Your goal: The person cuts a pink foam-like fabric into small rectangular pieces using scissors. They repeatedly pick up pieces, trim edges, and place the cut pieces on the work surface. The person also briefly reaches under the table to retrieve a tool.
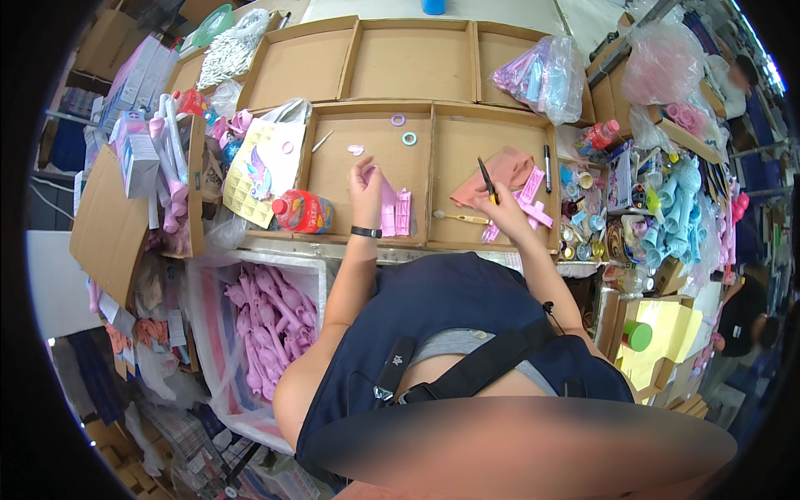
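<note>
My left hand (365, 190), with a dark band at its wrist, is over the near left compartment of a cardboard tray (432, 179). Its fingers are closed in a pinch at a thin pink piece (387, 197), largely covered by the hand. Right beside that lies a pink plastic moulding (403, 213). In the near right compartment, my right hand (505, 208) grips a slim black pointed tool with yellow on it (485, 178), tip up and away from me. Under and beside this hand lie more pink mouldings (534, 185), a salmon cloth (508, 171) and a wooden-handled brush (463, 218).
A red bottle (303, 212) stands at the tray's left edge, by a sheet with a unicorn-like picture (260, 173). Two small rings, one lilac (398, 120), one teal (409, 138), lie beyond my left hand. Small paint pots (583, 225) crowd the right; pink parts (267, 325) fill a lower-left bin.
</note>
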{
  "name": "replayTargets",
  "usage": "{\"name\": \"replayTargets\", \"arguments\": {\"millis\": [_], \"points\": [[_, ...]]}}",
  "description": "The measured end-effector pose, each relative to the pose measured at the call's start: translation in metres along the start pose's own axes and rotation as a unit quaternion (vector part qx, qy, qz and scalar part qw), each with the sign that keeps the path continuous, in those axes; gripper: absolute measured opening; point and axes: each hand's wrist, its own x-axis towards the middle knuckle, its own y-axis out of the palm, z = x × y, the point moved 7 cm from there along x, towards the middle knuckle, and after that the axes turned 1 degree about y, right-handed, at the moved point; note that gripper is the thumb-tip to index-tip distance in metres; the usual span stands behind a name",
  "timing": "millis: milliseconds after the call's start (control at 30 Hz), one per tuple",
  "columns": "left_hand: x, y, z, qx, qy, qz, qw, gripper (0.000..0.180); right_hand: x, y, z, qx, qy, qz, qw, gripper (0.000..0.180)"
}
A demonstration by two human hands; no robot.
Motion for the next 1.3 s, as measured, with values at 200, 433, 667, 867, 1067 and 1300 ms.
{"name": "replayTargets", "arguments": {"millis": [200, 433, 667, 867, 1067, 1300], "points": [[-0.012, 0.026, -0.006, 0.309, 0.177, 0.090, 0.930, 0.028, 0.015, -0.028, -0.050, -0.032, 0.100, -0.021, 0.994, 0.046], [-0.103, 0.179, 0.023, 0.198, 0.177, 0.512, 0.817, 0.024, -0.042, -0.067, -0.061, 0.121, 0.167, -0.127, 0.970, 0.022], [-0.121, 0.276, 0.062, 0.378, 0.208, 0.532, 0.728, 0.030, -0.097, -0.085, -0.066, 0.076, 0.166, -0.185, 0.966, 0.018], [-0.131, 0.272, 0.087, 0.476, 0.229, 0.517, 0.674, 0.040, -0.110, -0.065, -0.082, 0.128, 0.187, -0.167, 0.960, 0.018], [-0.095, 0.218, 0.086, 0.080, -0.279, 0.458, 0.840, 0.026, -0.078, -0.057, -0.083, 0.052, 0.130, -0.134, 0.981, 0.033], [-0.088, 0.127, 0.038, -0.246, -0.292, 0.314, 0.869, 0.014, -0.043, -0.017, -0.085, 0.341, 0.230, -0.081, 0.908, 0.032]]}}
